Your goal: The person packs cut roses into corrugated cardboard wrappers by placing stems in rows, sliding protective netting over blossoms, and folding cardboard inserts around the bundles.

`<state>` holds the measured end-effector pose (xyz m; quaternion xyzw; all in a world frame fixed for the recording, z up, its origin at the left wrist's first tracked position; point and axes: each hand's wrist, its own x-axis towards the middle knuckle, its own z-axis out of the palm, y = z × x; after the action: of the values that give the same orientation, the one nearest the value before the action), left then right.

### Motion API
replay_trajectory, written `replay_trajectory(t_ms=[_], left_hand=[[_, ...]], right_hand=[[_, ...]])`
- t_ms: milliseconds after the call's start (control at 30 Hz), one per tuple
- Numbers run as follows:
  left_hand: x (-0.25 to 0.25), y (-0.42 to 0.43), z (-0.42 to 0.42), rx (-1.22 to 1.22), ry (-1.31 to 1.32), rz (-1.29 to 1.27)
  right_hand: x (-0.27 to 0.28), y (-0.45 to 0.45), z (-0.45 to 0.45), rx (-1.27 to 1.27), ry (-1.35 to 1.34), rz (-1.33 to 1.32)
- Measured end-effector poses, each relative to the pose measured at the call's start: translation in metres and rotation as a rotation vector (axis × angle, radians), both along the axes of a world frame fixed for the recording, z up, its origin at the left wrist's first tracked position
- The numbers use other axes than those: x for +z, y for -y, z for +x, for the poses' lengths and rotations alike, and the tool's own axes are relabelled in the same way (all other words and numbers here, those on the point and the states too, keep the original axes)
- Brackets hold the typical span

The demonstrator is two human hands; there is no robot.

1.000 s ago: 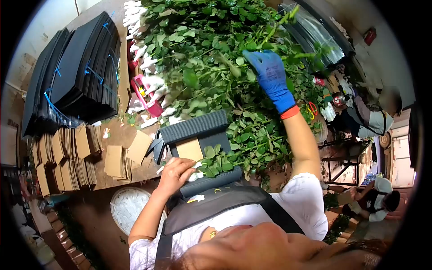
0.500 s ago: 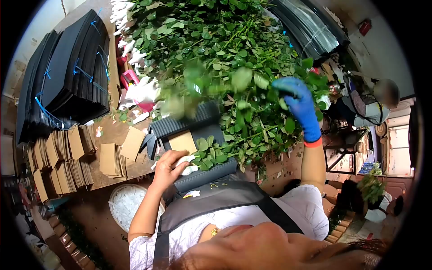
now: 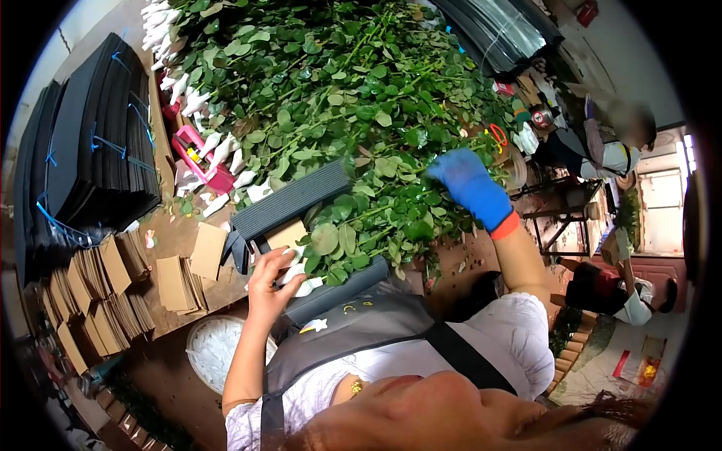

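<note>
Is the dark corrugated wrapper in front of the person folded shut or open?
Open: its far flap and near flap are apart, with leafy stems and cardboard showing between them.

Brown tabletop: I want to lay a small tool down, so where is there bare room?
A small patch lies between the black sheet stack and the smaller tan cardboard pile; a narrow strip runs from that pile toward the bare left hand. Under the green leafy stems it is crowded.

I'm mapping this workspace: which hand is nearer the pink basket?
Left. The left hand is to the right of the pink basket and closer to the body; the gloved right hand is much farther right, by the green leaves.
</note>
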<state>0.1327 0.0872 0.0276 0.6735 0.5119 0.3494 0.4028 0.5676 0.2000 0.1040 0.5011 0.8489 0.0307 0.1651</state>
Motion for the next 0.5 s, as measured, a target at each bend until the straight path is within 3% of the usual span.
replay_trajectory(t_ms=[67, 133, 233, 333, 400, 467, 500], left_hand=[[0.001, -0.001, 0.001, -0.002, -0.035, 0.014], [0.004, 0.000, 0.002, 0.004, -0.055, 0.012], [0.014, -0.001, 0.005, -0.014, -0.074, -0.022], [0.012, -0.001, 0.003, -0.032, 0.005, -0.093], [0.018, -0.002, 0.003, -0.038, 0.011, -0.141], [0.014, -0.002, 0.000, -0.050, 0.001, -0.126], [0.012, -0.002, -0.002, -0.057, -0.001, -0.112]], right_hand=[[-0.001, -0.037, -0.022, 0.054, -0.285, 0.163], [-0.018, -0.085, -0.060, 0.292, -0.489, 0.348], [-0.076, -0.134, -0.090, 0.498, -0.383, 0.321], [-0.069, -0.138, -0.114, 0.186, 0.183, -0.058], [-0.054, -0.110, -0.120, 0.056, 0.227, -0.093], [-0.079, -0.089, -0.107, -0.049, 0.339, -0.248], [-0.083, -0.079, -0.095, -0.007, 0.251, -0.342]])
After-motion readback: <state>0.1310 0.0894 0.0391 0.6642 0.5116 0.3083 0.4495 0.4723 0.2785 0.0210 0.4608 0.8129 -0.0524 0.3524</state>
